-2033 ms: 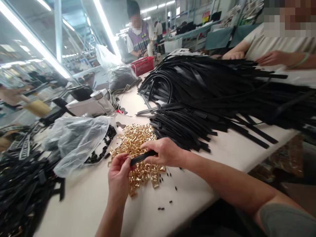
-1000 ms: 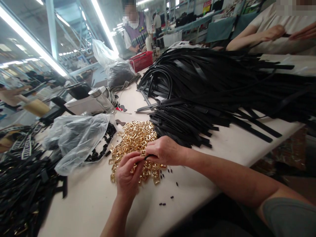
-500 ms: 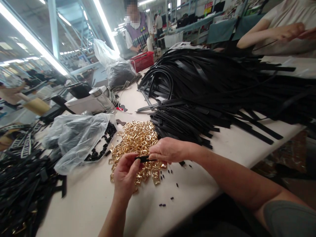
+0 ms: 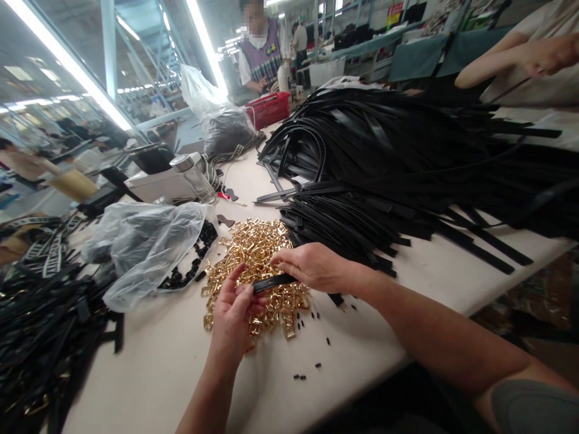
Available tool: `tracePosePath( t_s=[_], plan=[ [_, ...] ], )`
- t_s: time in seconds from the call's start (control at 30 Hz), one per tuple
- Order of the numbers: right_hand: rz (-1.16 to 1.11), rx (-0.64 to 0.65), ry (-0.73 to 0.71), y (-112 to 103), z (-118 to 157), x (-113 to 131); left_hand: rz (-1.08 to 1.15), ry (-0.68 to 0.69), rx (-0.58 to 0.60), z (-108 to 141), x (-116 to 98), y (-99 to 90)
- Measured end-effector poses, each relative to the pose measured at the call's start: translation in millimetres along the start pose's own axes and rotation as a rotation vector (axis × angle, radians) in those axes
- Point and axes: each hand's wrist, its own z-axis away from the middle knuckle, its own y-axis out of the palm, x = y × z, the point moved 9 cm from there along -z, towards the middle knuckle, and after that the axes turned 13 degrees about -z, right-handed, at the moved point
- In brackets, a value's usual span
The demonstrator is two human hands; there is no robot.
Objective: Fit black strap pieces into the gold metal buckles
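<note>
A short length of black strap with a small hole runs between my two hands, over the heap of gold buckles. My left hand pinches its left end between thumb and fingers, the index finger raised. The right end passes under my right hand, whose fingers are curled with the tips just above the strap; its far end is hidden in the palm. Whether those fingertips hold a buckle as well, I cannot tell. Several tiny black pieces lie on the pale table near the buckles.
A large pile of black straps covers the table's far right. To the left lie a clear plastic bag, small black parts and finished-looking black straps. A glass bottle and red basket stand behind. Co-workers are beyond.
More of the strap now shows between my hands. My right hand has lifted slightly and its fingertips have come off the strap's top; my left index finger has straightened upward. The view has shifted slightly.
</note>
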Motion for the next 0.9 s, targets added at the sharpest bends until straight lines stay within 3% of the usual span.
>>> tracePosePath(
  t_s=[0.23,0.43,0.57,0.73,0.9],
  plan=[
    [-0.131,-0.061,-0.103,13.5,1.5,17.2,0.011,0.007,0.036,1.4,2.0,6.3],
    [-0.101,-0.142,-0.152,4.4,2.1,16.6,0.050,-0.009,0.038,-0.9,4.2,3.8],
    [0.007,-0.104,-0.171,2.7,2.1,18.8,0.000,0.020,0.054,-0.2,2.9,3.1],
    [0.129,0.015,-0.055,10.6,0.0,13.2,-0.297,0.182,0.058,6.1,-10.6,4.1],
    [0.052,0.005,-0.066,9.6,1.0,14.9,-0.258,0.034,0.098,5.1,2.4,4.8]
  ],
)
